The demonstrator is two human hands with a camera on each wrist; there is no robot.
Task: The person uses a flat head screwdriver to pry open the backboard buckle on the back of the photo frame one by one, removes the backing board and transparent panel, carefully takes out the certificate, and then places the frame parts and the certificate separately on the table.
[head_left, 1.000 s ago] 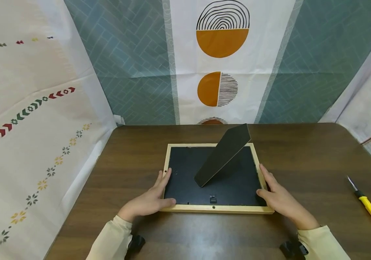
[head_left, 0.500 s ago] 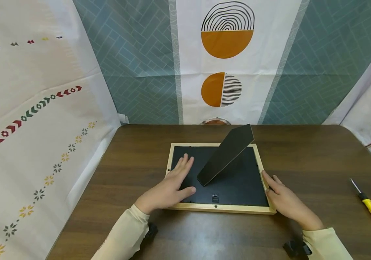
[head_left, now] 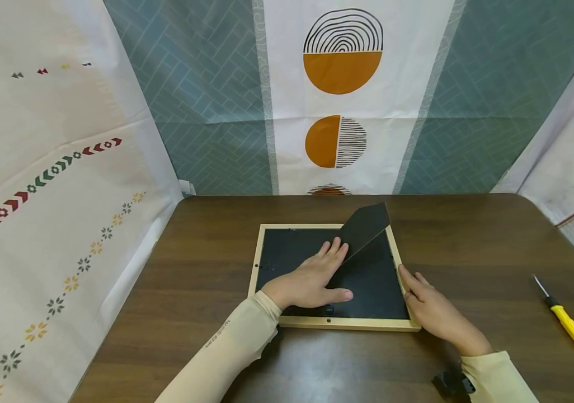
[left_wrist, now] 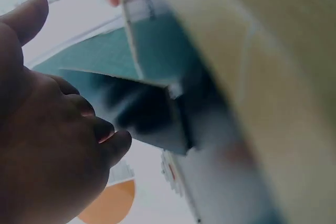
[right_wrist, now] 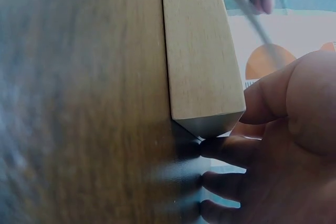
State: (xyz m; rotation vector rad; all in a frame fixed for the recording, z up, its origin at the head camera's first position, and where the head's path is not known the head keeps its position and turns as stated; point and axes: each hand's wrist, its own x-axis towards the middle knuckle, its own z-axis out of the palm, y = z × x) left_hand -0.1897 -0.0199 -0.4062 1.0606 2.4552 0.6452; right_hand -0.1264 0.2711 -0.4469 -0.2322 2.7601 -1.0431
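A picture frame (head_left: 349, 323) lies face down on the table, its light wood border round a black backing board (head_left: 287, 243). The black easel stand (head_left: 367, 224) is tilted up from the back. Across the stand's lower part lies my left hand (head_left: 312, 277), fingers straight and thumb out to the side; it covers that part of the stand. At the right edge, my right hand (head_left: 435, 310) holds the wooden side of the frame. In the right wrist view, the thumb and fingers of this hand (right_wrist: 294, 145) are at the frame's corner (right_wrist: 210, 93).
A screwdriver (head_left: 564, 316) with a yellow handle lies on the brown table (head_left: 493, 240) at the right. Patterned cloths hang behind the table (head_left: 216, 140) and along the left side (head_left: 65, 224).
My left hand has left the frame's left edge and moved right over the backing board onto the stand, which now leans lower. The right hand stays at the right edge.
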